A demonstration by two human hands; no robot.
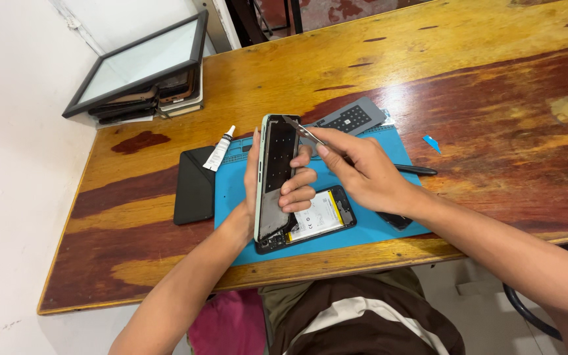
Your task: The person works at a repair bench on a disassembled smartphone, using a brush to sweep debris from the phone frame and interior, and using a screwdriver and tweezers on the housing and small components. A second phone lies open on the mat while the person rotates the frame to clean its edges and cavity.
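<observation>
The left hand (258,172) is wrapped around a pale green phone back frame with a black inner face (276,172), thumb along its left edge and fingers (299,186) curled over the right edge, so the grip is closed firmly on it and the frame stands nearly upright on its lower end above the mat. The right hand (361,169) pinches a pair of slim metal tweezers (302,131) between thumb and fingers, the tips touching the frame's top right corner. Just beside the frame's foot lies an opened black phone body (315,217) showing a white battery with a yellow strip along one end and small dark markings on its label. Both rest on a blue rectangular work mat (376,227) on the worn, varnished wooden table (481,79). A black flat rectangular panel (194,186) lies at the mat's left edge, and a small white tube with a black cap (219,149) lies tilted across the mat's upper left corner. A grey perforated pad (352,118) sits at the mat's far edge, a black pen-like tool (415,170) lies behind the right hand, and a small blue scrap (432,142) lies on the wood well to the right. At the table's far left corner, a black-framed glass screen (141,60) leans on a stack of phones (177,94).
</observation>
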